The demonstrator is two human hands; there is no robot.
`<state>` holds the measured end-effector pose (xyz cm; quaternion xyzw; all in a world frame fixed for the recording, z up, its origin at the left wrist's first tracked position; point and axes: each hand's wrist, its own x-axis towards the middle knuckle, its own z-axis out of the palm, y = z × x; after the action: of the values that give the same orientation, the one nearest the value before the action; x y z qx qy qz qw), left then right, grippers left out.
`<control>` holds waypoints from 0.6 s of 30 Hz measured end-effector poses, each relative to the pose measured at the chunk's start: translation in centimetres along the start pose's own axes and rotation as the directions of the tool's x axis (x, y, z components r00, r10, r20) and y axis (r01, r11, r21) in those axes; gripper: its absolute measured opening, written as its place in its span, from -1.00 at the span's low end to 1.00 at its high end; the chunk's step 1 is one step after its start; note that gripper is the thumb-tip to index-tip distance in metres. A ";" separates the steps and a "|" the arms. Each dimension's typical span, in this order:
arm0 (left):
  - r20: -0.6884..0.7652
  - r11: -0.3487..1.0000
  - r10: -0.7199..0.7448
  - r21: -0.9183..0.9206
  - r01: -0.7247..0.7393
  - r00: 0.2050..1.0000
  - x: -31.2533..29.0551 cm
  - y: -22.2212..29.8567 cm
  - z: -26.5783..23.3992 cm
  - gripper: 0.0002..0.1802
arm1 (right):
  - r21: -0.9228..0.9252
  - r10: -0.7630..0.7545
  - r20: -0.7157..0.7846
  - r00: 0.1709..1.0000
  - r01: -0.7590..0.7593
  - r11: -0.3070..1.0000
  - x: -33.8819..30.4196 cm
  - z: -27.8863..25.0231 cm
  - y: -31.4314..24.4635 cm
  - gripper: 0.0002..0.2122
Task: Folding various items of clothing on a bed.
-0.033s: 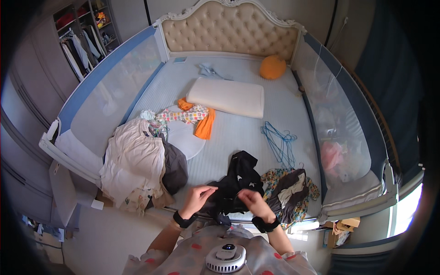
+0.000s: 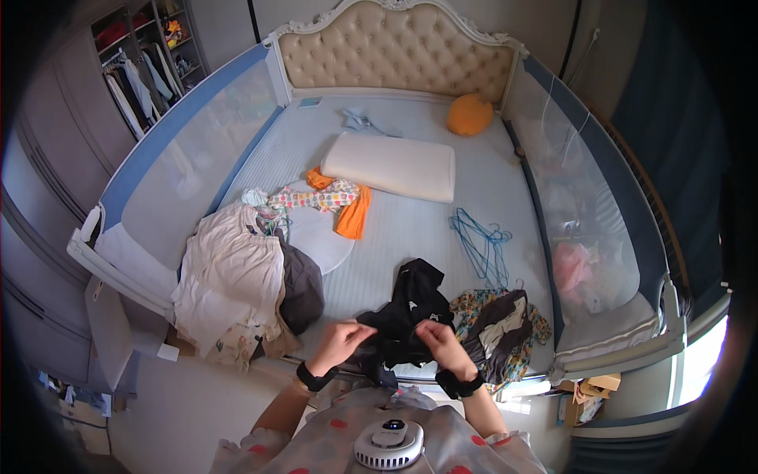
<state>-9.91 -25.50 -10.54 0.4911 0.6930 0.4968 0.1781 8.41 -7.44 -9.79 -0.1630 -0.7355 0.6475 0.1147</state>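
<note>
Black garment point(image 2: 422, 296), please: location and condition?

Located at the near edge of the bed point(image 2: 395, 237), around the middle of that edge. It lies crumpled, one part reaching toward the headboard point(image 2: 395, 59); small white marks show on its surface.

And the hands?

Set apart from each other, the cloth between them. The left hand point(image 2: 341, 345) pinches the left side of the garment, the right hand point(image 2: 440, 345) the right side, thumb and fingers drawn together on each. A black band point(image 2: 317, 379) sits on the left wrist, a similar one on the right.

Items at the near right corner?

A multicoloured patterned garment point(image 2: 541, 328), beneath a dark garment point(image 2: 517, 312), just beside the black one. Blue hangers point(image 2: 485, 249) lie in a loose cluster beyond them, toward the right edge.

Near left corner?

A heap of white clothing point(image 2: 229, 253), part of it hanging over the near edge. Dark grey cloth point(image 2: 304, 288) adjoins it on the right.

Remainder of the bed?

A white pillow point(image 2: 391, 167) lies across the middle. An orange garment point(image 2: 353, 221) and a patterned cloth point(image 2: 312, 197) lie nearer the left edge. An orange cushion point(image 2: 470, 115) occupies the far right corner.
</note>
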 end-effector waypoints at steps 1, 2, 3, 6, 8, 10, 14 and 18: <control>0.136 0.999 -0.051 -0.006 0.053 0.989 -0.6 -0.8 0.3 -0.74 | 0.117 0.005 -0.053 0.999 0.001 0.993 0.1 -0.2 0.4 -0.78; 0.223 0.995 0.003 0.098 -0.025 0.975 -0.6 -0.1 0.2 -0.70 | 0.121 -0.012 -0.072 0.997 0.021 0.992 0.3 -0.3 -0.6 -0.78; 0.313 0.975 0.048 0.192 -0.112 0.949 -0.5 0.9 0.4 -0.66 | 0.122 -0.014 -0.071 0.997 0.023 0.992 0.4 -0.3 -0.9 -0.78; 0.247 0.963 0.137 0.193 -0.187 0.959 -0.8 1.1 2.0 -0.72 | 0.204 -0.016 -0.072 0.997 0.031 0.979 1.0 0.2 -1.2 -0.78; 0.095 0.988 0.155 0.014 -0.157 0.983 -0.4 1.0 2.4 -0.77 | 0.236 -0.026 -0.152 0.988 0.062 0.970 1.3 0.3 -2.0 -0.77; 0.160 0.962 -0.116 -0.228 0.151 0.980 -0.7 0.2 2.0 -0.84 | 0.235 0.047 -0.244 0.969 0.012 0.972 1.5 -0.4 -2.5 -0.75; 0.173 0.806 -0.052 -0.574 0.143 0.984 -0.7 1.9 2.3 -0.77 | 0.278 0.098 -0.300 0.949 -0.012 0.960 1.8 -1.3 -0.3 -0.75; 0.337 0.918 0.041 -0.385 0.098 0.941 0.0 1.2 1.3 -0.74 | 0.315 0.132 -0.332 0.934 -0.022 0.949 1.9 -1.1 -1.2 -0.76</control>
<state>-8.29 -24.82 -10.11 0.5124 0.5443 0.5322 0.3973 6.98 -5.84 -8.55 -0.2844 -0.5873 0.7183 0.2413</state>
